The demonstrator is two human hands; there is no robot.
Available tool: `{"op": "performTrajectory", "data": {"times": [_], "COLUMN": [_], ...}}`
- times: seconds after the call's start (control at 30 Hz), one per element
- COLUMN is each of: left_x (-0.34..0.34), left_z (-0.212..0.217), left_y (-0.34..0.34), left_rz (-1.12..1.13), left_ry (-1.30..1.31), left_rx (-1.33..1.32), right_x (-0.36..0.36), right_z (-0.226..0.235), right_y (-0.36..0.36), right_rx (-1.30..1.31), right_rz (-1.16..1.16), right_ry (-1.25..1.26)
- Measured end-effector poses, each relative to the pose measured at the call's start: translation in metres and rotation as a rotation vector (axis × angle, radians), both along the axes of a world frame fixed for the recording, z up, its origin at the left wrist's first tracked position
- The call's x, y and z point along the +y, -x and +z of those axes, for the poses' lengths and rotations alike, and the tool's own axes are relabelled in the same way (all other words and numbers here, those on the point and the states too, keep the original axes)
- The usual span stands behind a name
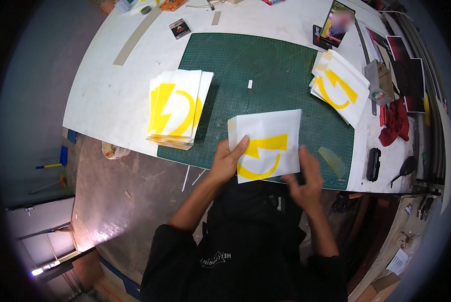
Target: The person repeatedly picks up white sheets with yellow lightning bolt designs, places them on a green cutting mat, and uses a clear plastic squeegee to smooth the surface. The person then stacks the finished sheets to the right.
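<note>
My left hand (227, 159) grips a white sheet (268, 124) with a yellow curved and angular design, thumb on top and fingers hidden beneath. The sheet is over the near edge of a green cutting mat (225, 55). Beside its right edge is my right hand (308, 181), slightly blurred, thumb and fingers apart; whether it touches the edge is unclear. To the left, a thick stack of similar sheets (195, 83) with yellow designs lies partly on the mat. A second, fanned stack (353, 79) rests at the mat's far right corner.
The white table (99, 90) holds a small dark box (179, 28), a grey strip (140, 38) and a phone-like picture (336, 25). At right are a metal block (379, 83), a red cloth (395, 123), a black case (373, 164) and a yellowish film piece (332, 162).
</note>
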State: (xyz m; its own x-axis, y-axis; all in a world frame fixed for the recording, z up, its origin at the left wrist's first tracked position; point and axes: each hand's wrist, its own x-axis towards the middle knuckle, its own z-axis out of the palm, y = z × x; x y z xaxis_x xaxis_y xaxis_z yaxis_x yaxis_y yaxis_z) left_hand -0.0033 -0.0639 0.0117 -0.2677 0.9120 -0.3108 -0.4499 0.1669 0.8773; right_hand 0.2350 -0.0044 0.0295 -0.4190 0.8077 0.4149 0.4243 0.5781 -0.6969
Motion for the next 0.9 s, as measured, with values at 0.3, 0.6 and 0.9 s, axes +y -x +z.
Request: {"op": "performTrajectory", "data": {"times": [0.3, 0.6, 0.9], "left_x": [0.001, 0.019, 0.007], "left_z": [-0.006, -0.015, -0.009], "left_y": [0.005, 0.012, -0.006], "left_rz": [-0.114, -0.386, 0.247], "left_ry": [-0.105, -0.011, -0.212], "left_rx": [0.168, 0.363, 0.580], "right_x": [0.036, 0.037, 0.044], "right_z": [-0.014, 0.009, -0.025], "right_y": [-0.023, -0.072, -0.055], "right_rx": [0.663, 0.614, 0.845], "right_rz": [-0.143, 0.126, 0.448], "right_ry": [0.715, 0.988, 1.435]}}
